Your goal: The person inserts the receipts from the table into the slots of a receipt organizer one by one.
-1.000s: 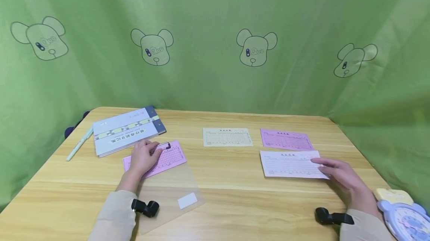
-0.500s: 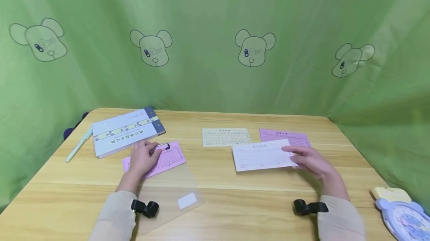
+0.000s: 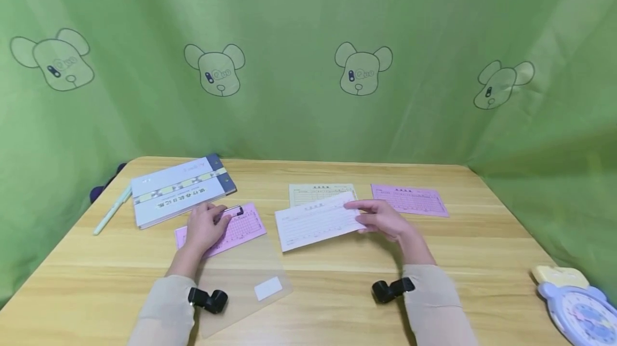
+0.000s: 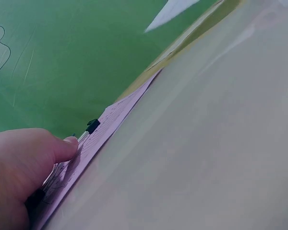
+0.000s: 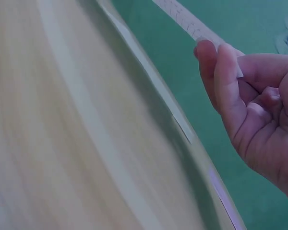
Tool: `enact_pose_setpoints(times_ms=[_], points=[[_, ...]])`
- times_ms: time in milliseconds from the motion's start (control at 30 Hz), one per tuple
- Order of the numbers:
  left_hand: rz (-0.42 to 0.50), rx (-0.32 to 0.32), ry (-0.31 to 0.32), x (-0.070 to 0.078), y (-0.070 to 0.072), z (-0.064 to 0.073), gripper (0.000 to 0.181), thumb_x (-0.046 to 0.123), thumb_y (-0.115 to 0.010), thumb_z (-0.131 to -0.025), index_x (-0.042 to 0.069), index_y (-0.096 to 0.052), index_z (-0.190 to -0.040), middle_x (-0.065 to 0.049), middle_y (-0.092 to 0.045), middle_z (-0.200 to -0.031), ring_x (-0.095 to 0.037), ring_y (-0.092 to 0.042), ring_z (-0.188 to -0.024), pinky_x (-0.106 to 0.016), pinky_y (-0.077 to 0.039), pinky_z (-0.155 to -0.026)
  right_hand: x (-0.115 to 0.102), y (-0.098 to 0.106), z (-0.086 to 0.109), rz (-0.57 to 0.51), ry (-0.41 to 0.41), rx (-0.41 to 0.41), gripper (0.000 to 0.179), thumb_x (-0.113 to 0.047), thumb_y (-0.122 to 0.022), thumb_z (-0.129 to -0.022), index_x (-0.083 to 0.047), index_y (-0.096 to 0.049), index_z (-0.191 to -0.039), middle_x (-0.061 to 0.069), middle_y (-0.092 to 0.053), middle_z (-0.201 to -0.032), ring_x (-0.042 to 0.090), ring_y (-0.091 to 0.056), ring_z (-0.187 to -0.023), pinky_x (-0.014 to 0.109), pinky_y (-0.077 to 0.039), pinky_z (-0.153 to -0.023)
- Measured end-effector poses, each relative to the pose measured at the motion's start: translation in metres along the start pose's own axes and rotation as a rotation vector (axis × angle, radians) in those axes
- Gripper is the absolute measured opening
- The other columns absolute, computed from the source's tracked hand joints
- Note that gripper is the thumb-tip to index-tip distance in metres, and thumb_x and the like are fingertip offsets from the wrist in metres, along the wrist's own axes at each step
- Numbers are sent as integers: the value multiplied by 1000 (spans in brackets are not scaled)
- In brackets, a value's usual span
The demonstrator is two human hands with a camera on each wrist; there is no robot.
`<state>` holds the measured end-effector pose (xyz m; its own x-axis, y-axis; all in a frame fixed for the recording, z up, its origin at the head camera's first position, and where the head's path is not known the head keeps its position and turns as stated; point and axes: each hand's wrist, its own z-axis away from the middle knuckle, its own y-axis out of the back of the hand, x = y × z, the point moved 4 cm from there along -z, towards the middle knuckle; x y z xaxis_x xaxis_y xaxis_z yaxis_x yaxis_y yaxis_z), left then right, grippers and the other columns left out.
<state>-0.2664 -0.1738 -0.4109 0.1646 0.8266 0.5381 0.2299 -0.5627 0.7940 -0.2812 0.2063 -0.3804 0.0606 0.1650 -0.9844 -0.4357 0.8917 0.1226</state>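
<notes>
My left hand [image 3: 203, 228] grips the metal clip [image 3: 234, 210] at the top of a see-through clipboard [image 3: 236, 292], its thumb on the clip in the left wrist view. A pink printed slip [image 3: 247, 225] lies under that clip, partly covered by the hand. My right hand [image 3: 388, 223] pinches the right edge of a white printed slip [image 3: 313, 225] between thumb and fingers. This slip is raised and slightly tilted, right of the clipboard, overlapping a pale green slip [image 3: 301, 196] in the head view. In the right wrist view the white slip [image 5: 189, 21] is held above the table.
Another pink slip [image 3: 409, 200] lies at the back right of the wooden table [image 3: 337, 303]. A bound account book [image 3: 178, 190] and a pale green pen [image 3: 112, 212] lie at the back left. A blue toy clock [image 3: 583, 314] is at the right edge.
My right hand has carried the white slip left from the table's right side to near the clipboard. The left hand has stayed on the clip.
</notes>
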Motion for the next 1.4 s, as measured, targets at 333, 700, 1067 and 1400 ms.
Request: enact_pose_setpoints(times_ms=[333, 700, 1067, 1400], points=[[-6, -13, 18, 0, -1, -1, 34, 20, -56, -82, 0, -57, -109, -14, -47, -98, -29, -39, -91, -43, -29, -78, -2, -54, -35, -9, -38, -80, 40, 10, -50, -76, 2, -52, -115, 18, -45, -117, 25, -57, -78, 34, -48, -63], [-5, -21, 23, 2, -1, -2, 36, 21, -56, -81, 0, -57, -110, -14, -47, -98, -29, -39, -92, -44, -29, -79, 1, -93, -52, 41, -59, -109, 32, 11, -50, -76, 4, -57, -107, 17, -52, -105, 24, -58, -77, 33, -49, -60], [-26, -44, 50, 4, 2, -1, 38, 22, -55, -81, -1, -56, -111, -15, -47, -99, -30, -39, -92, -43, -30, -78, -1, -128, -60, 76, -68, -155, 25, 12, -55, -73, 8, -60, -98, 16, -53, -90, 19, -58, -66, 31, -48, -63], [-42, -30, 35, 6, 3, -1, 35, 20, -55, -82, -2, -57, -110, -15, -48, -96, -29, -41, -90, -42, -32, -76, -8, -159, -62, 13, -120, -93, 27, 12, -55, -75, 8, -57, -101, 18, -58, -76, 24, -61, -61, 30, -49, -58]])
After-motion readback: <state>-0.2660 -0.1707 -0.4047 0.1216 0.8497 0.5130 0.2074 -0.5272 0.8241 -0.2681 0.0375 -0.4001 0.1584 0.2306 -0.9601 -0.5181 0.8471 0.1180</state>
